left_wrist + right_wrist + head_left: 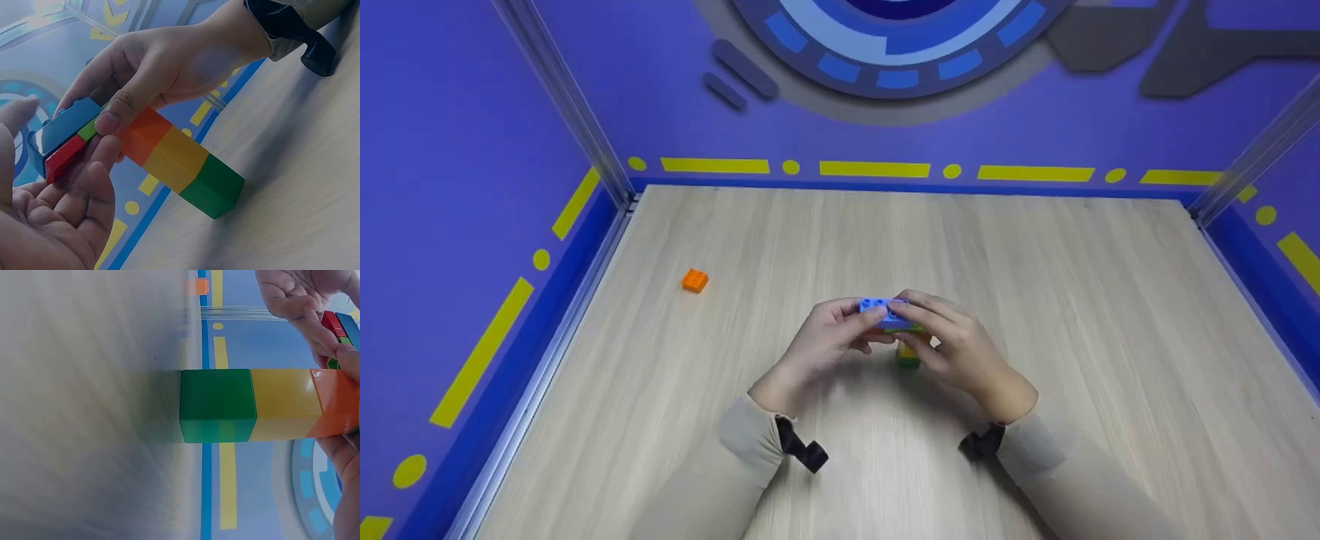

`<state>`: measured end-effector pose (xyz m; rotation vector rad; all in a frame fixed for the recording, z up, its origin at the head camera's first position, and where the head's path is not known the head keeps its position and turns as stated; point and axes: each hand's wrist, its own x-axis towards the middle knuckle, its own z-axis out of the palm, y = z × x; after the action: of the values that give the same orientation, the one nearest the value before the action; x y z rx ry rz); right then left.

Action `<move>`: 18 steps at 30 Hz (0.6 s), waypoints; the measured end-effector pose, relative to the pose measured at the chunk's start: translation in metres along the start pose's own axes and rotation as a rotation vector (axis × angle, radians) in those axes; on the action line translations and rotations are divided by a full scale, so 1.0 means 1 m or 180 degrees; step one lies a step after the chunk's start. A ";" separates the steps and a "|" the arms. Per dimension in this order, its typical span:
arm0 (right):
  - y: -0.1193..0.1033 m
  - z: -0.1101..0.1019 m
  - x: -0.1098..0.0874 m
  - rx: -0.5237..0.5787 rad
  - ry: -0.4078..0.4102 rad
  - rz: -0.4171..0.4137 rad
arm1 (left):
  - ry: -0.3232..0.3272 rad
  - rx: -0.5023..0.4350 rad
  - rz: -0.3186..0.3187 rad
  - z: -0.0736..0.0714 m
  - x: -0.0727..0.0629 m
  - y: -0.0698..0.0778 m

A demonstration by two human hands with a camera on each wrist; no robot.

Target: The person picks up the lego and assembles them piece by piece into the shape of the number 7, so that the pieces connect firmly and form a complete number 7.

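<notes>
A stack of toy bricks stands on the table between my hands: a green brick (216,405) at the bottom, then a yellow brick (284,405) and an orange brick (145,135). Above them is a light green brick (89,130), partly hidden by fingers. A blue brick (64,129) with studs on top reaches out sideways toward my left hand, with a red brick (64,157) under it. My left hand (821,341) pinches the blue and red bricks, thumb above and fingers beneath. My right hand (964,349) grips the stack's upper part, its thumb low and fingers over the blue brick.
A loose orange brick (694,280) lies on the left of the wooden table (1080,300). Blue-purple panels (840,135) stand behind and at both sides, joined by metal corner posts (577,105). A black wrist mount (802,446) sits on each sleeve.
</notes>
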<state>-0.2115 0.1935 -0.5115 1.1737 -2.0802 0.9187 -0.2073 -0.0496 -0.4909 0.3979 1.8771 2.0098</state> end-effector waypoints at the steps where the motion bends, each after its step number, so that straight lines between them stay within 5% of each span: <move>1: 0.000 0.000 0.000 0.0008 -0.0001 0.0004 | 0.0003 -0.0019 0.0003 0.000 0.000 0.000; 14: -0.001 0.001 -0.003 -0.0049 0.0045 0.0113 | 0.0377 -0.0532 -0.0119 0.008 0.000 -0.001; 18: 0.000 0.004 -0.004 0.0168 0.0137 0.0230 | 0.0478 -0.0626 -0.0135 0.011 -0.001 -0.002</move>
<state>-0.2106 0.1921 -0.5170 1.1019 -2.0874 1.0293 -0.2018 -0.0402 -0.4922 0.1562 1.7329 2.2242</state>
